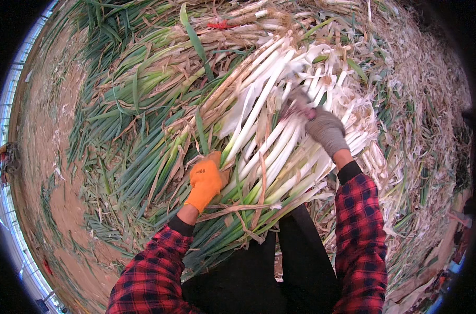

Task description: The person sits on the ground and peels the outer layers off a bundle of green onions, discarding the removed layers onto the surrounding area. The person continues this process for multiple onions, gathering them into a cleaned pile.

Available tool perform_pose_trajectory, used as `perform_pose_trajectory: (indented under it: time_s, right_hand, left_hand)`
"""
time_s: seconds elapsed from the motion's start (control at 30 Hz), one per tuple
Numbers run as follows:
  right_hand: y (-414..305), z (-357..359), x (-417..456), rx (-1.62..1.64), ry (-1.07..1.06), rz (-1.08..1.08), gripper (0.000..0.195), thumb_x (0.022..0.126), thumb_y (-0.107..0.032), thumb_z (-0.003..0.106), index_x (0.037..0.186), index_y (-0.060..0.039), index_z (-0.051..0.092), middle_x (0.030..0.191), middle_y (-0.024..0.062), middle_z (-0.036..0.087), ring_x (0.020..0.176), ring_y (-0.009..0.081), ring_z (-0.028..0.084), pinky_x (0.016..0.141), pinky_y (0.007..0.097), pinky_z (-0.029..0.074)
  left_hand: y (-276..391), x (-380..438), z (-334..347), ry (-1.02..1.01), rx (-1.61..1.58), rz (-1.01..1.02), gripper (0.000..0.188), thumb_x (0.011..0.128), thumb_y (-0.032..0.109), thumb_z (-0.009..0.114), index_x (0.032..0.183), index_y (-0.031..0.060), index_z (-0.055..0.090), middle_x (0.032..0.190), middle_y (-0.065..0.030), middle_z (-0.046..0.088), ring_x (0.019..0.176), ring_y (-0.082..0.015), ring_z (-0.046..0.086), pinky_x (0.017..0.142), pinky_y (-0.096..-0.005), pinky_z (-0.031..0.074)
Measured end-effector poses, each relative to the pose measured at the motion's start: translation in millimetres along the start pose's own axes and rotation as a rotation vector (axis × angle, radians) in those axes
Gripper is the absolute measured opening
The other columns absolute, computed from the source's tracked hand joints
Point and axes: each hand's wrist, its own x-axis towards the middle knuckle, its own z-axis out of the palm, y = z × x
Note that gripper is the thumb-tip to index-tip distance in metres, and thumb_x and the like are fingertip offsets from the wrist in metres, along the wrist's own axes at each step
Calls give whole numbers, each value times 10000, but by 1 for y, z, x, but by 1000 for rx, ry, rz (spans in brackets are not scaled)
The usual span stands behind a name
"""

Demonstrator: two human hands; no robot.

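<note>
My left hand (207, 178), in an orange glove, is closed around a long green onion (261, 94) where its white shank turns green. In a grey-brown knit glove, my right hand (323, 125) is over the white shanks to the right. Its fingers are blurred, so whether it grips anything cannot be told. Below and between the hands lie peeled white shanks (287, 137) with loose, pale skins. Unpeeled onions with brown, dry leaves and dark green tops (143, 172) spread out to the left.
Red ties (221, 25) show on a bundle at the top. Torn skins and leaf scraps (422, 137) cover the ground to the right. Brown soil (69, 208) with scattered leaves lies at the left. My dark-clothed legs (304, 243) are close below the pile.
</note>
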Motion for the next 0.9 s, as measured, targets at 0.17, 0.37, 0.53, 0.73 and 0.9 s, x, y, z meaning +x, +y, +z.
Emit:
perform_pose_trajectory:
  time_s: [0.17,0.37,0.53,0.73,0.9]
  right_hand:
    - [-21,21,-53,-83,-303,-122,542,897,-470,496,1205,-30,568,1087,238,670,1050,375,649,925,459,503]
    - [-8,27,-104,-210,-362,-286,401,869,-320,520,1151,-49,607,1054,227,677,1013,379,653,906,461,500]
    - [31,-11,-44,-53,117,38,375,882,-339,519,1111,-52,599,1022,239,674,975,400,649,868,492,500]
    - [-78,20,-113,-262,-509,-275,656,857,-515,545,1285,-18,551,1160,202,663,1017,356,667,908,458,520]
    - [-55,28,-65,-201,-249,-165,409,878,-321,535,1136,-11,600,1020,215,693,966,369,677,842,461,526]
  left_hand:
    - [-1,-14,-11,0,-52,153,424,726,248,733,1090,87,587,959,-188,642,866,-406,628,733,-498,504]
    - [17,-56,-23,-47,-106,459,477,714,203,719,1139,43,574,939,-176,637,881,-394,617,737,-484,499]
    - [20,-65,-41,-37,-260,595,394,692,198,746,989,32,549,841,-164,605,778,-384,608,665,-476,470]
    - [39,-30,28,416,-529,435,234,794,29,585,1017,59,651,971,-182,632,884,-403,615,766,-457,502]
    - [-6,4,48,609,-463,76,295,814,58,611,1109,55,626,1076,-180,619,992,-400,595,871,-462,486]
